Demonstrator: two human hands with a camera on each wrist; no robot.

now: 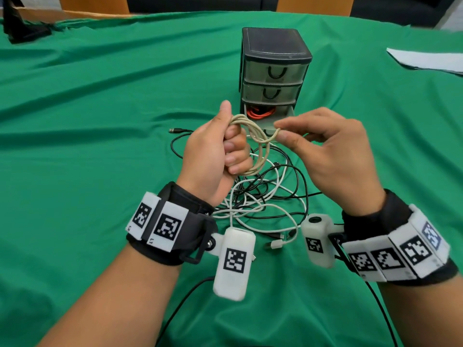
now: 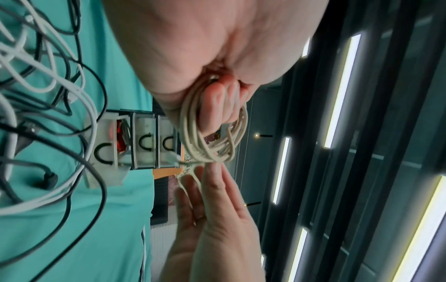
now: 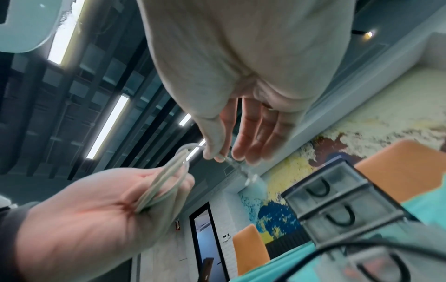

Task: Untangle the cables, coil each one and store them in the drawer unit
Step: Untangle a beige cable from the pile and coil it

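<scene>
My left hand (image 1: 225, 144) grips a coil of beige braided cable (image 1: 260, 144), held up above the table; the same beige cable coil (image 2: 212, 133) wraps round the curled fingers in the left wrist view. My right hand (image 1: 280, 132) pinches the loose end of that cable between thumb and forefinger, other fingers relaxed. Under both hands lies a tangle of black and white cables (image 1: 265, 196). Behind stands a small black drawer unit (image 1: 274, 71) with its bottom drawer (image 1: 265, 116) pulled out, an orange cable (image 1: 260, 112) coiled inside.
A green cloth (image 1: 100, 121) covers the table. A black USB plug (image 1: 172, 130) lies left of the tangle. White paper (image 1: 426, 60) sits at the far right, a dark object (image 1: 22, 26) at the far left. Orange chairs (image 1: 315, 5) stand behind.
</scene>
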